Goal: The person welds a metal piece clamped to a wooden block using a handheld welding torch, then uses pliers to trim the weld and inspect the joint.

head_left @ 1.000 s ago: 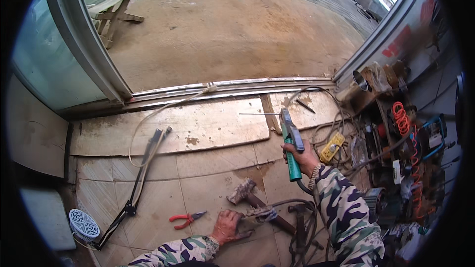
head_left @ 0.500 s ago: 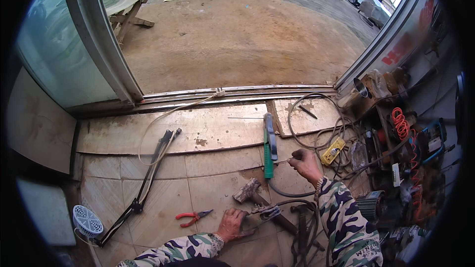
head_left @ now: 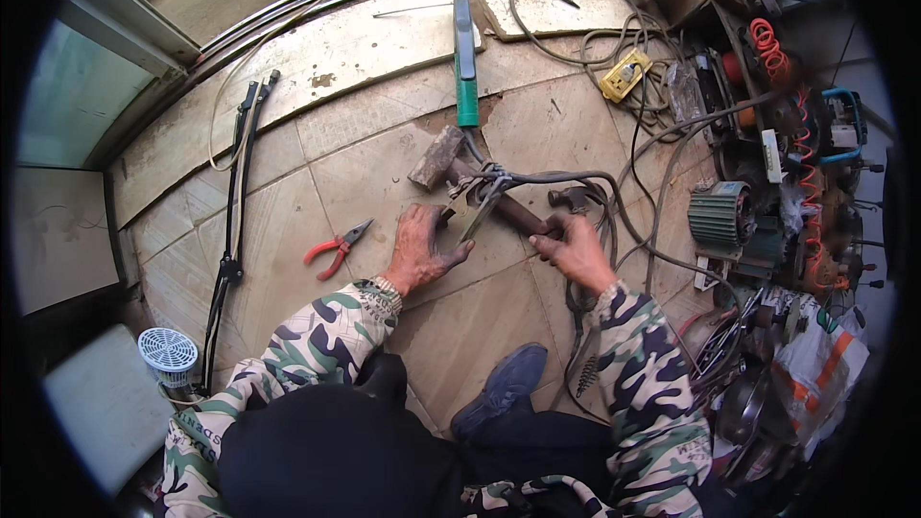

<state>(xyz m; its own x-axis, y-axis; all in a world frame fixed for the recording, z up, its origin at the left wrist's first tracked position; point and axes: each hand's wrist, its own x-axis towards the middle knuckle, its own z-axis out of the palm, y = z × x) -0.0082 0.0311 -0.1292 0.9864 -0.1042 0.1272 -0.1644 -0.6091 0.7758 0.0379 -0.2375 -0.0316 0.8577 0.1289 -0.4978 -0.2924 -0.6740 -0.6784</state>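
Note:
A sledgehammer with a rusty head and a brown wooden handle lies on the floor tiles in front of me. My right hand is closed around the near end of its handle. My left hand rests palm down on the tile beside the handle, thumb spread, its fingertips at a small metal tool tangled with a grey cable. A long tool with a green handle lies on the floor beyond the hammer, apart from both hands.
Red-handled pliers lie left of my left hand, and a long black two-armed cutter further left. A yellow socket box, coiled cables, a green motor and machine parts crowd the right. A white round grille sits lower left.
My right hand put the green-handled tool down on the floor, let go of it, and came back to grip the hammer handle. My view has tilted down toward the floor.

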